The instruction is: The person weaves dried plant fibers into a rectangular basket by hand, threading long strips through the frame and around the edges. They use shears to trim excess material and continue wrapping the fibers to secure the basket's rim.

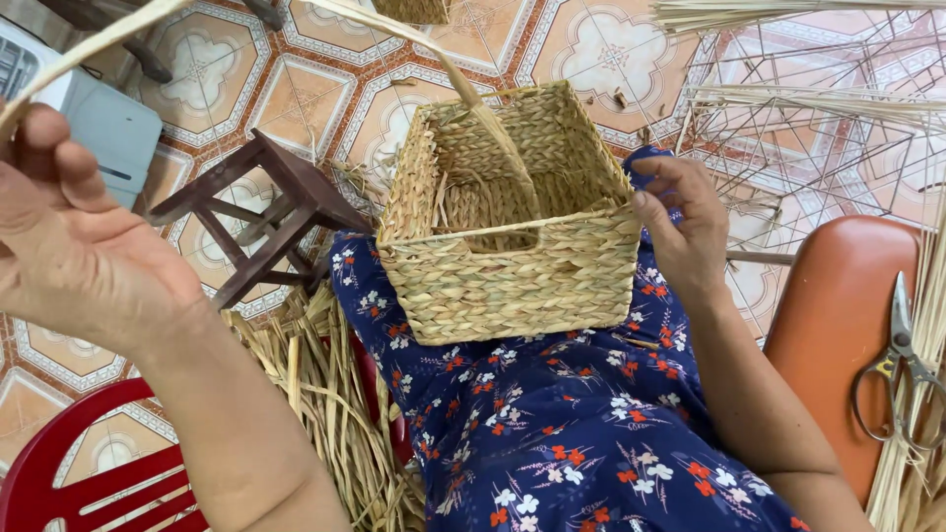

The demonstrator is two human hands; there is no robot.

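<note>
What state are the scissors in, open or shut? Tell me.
Shut, as far as shows: the scissors lie on the orange seat with blades together pointing up, handles spread only slightly.

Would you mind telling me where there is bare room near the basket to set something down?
Bare floor tile lies between the wooden stool and the woven basket. The orange seat is bare left of the scissors. It is crowded elsewhere: straw heaps beside the lap, wire frames cover the upper right. The left hand pulls a strand; the right hand steadies the basket.

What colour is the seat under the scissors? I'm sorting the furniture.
Orange-brown, seen in the head view: the seat under the scissors.
</note>
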